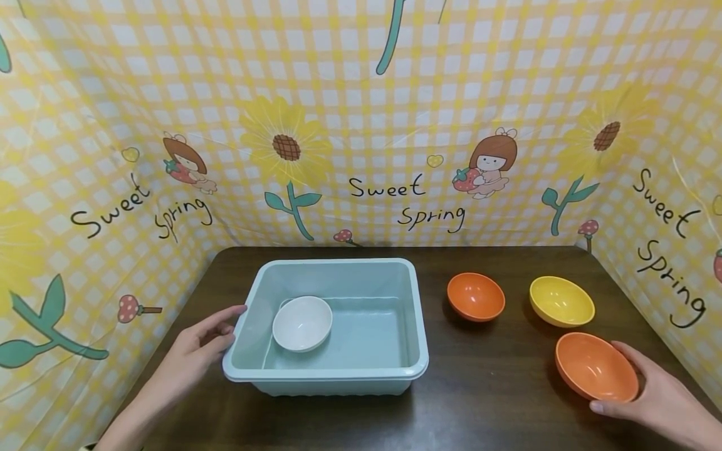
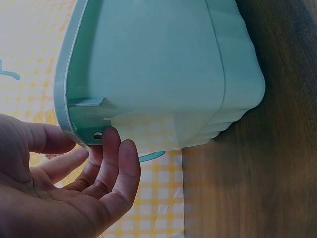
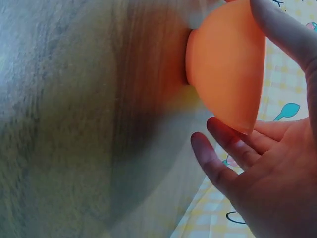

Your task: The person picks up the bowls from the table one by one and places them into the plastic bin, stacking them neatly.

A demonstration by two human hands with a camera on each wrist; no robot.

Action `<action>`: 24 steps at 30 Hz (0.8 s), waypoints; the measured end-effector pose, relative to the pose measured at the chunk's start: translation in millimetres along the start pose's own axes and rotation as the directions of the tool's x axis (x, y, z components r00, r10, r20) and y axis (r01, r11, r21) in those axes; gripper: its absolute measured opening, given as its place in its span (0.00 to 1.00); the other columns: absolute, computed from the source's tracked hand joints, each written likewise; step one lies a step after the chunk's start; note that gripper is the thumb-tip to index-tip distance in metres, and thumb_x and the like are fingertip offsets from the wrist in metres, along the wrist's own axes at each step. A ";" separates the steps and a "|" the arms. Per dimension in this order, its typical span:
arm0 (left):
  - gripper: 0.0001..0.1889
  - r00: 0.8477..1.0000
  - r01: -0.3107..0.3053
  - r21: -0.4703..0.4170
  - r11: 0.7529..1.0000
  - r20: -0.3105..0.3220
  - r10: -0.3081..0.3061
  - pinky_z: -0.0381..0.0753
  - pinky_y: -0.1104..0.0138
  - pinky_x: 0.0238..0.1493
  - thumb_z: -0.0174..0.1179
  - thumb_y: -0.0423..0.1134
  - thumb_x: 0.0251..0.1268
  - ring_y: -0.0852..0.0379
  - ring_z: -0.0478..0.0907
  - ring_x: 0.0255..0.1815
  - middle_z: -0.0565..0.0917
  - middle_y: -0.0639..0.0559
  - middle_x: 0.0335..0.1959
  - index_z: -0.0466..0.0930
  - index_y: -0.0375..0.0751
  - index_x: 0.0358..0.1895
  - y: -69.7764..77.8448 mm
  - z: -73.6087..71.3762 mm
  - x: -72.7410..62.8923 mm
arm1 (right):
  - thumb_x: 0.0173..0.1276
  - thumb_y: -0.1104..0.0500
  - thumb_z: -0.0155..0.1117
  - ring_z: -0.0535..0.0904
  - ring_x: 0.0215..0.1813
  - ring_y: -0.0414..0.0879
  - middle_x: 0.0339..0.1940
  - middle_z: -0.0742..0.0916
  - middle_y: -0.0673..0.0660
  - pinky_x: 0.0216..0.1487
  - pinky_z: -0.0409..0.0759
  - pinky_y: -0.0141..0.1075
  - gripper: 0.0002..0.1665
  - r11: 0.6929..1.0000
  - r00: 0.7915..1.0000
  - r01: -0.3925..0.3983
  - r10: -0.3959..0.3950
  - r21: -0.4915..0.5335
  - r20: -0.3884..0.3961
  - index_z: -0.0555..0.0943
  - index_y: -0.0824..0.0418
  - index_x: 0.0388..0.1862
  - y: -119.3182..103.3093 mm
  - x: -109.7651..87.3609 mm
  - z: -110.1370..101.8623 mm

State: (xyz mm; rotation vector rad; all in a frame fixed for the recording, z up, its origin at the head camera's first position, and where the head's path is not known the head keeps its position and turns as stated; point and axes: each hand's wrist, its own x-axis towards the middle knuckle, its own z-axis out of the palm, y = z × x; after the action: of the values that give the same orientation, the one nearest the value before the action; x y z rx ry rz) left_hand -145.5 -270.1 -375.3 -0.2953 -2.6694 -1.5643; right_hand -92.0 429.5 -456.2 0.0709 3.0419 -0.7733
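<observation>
A pale blue-green plastic basin [image 1: 361,374] stands on the left half of the table, with a white bowl [image 1: 302,324] inside at its left. My left hand [image 1: 197,351] holds the basin's left rim; in the left wrist view the thumb [image 2: 52,139] is at the rim and the other fingers curl beneath it. At the right, an orange bowl [image 1: 596,366] is gripped by my right hand [image 1: 657,391], thumb on its near side and fingers round the far side. In the right wrist view, this bowl [image 3: 228,64] shows its outside and small foot close over the table.
Another orange bowl [image 1: 476,297] sits right of the basin. Beside it, a yellow bowl [image 1: 561,302] stands just behind the gripped one. The dark wooden table [image 1: 474,388] is bordered at the back and sides by yellow checked cloth [image 1: 372,125] with printed flowers and lettering.
</observation>
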 end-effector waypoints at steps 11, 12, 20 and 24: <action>0.23 1.000 0.001 0.014 1.000 -0.009 -0.001 0.82 0.66 0.36 0.54 0.28 0.79 0.61 0.78 0.40 0.81 0.41 0.42 0.72 0.31 0.74 1.6 -0.5 -0.3 | 0.53 0.45 0.88 0.81 0.50 0.62 0.61 0.78 0.82 0.41 0.77 0.49 0.65 1.000 1.000 -0.007 0.008 0.029 -0.020 0.62 0.79 0.73 5.4 -0.9 2.6; 0.23 1.000 -0.001 0.011 1.000 -0.008 0.001 0.82 0.66 0.37 0.54 0.28 0.79 0.60 0.78 0.40 0.82 0.41 0.42 0.72 0.31 0.74 1.6 -0.4 -0.4 | 0.54 0.45 0.88 0.81 0.50 0.59 0.61 0.78 0.82 0.41 0.77 0.46 0.64 0.999 1.000 -0.007 0.008 0.038 -0.018 0.62 0.80 0.73 6.0 -0.7 2.6; 0.23 1.000 -0.006 0.034 0.999 -0.018 0.007 0.81 0.66 0.35 0.55 0.27 0.78 0.61 0.78 0.39 0.82 0.43 0.42 0.73 0.31 0.73 0.5 -0.4 -1.2 | 0.56 0.43 0.86 0.80 0.48 0.53 0.60 0.79 0.81 0.36 0.75 0.33 0.64 0.996 0.998 -0.066 0.066 0.068 0.004 0.60 0.80 0.74 8.1 -0.2 2.0; 0.23 1.000 0.009 0.042 0.999 -0.019 -0.008 0.80 0.66 0.35 0.55 0.27 0.78 0.61 0.77 0.39 0.81 0.43 0.42 0.73 0.30 0.73 0.5 0.0 -1.4 | 0.57 0.42 0.85 0.79 0.49 0.52 0.62 0.78 0.80 0.36 0.74 0.33 0.65 0.994 0.997 -0.083 0.083 0.076 0.008 0.60 0.79 0.74 13.0 0.3 2.9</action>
State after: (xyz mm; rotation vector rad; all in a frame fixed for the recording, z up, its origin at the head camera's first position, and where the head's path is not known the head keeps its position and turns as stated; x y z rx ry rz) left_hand -144.1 -270.1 -375.1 -0.2674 -2.6892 -1.5026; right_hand -91.7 439.5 -465.0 0.1946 2.9823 -0.8823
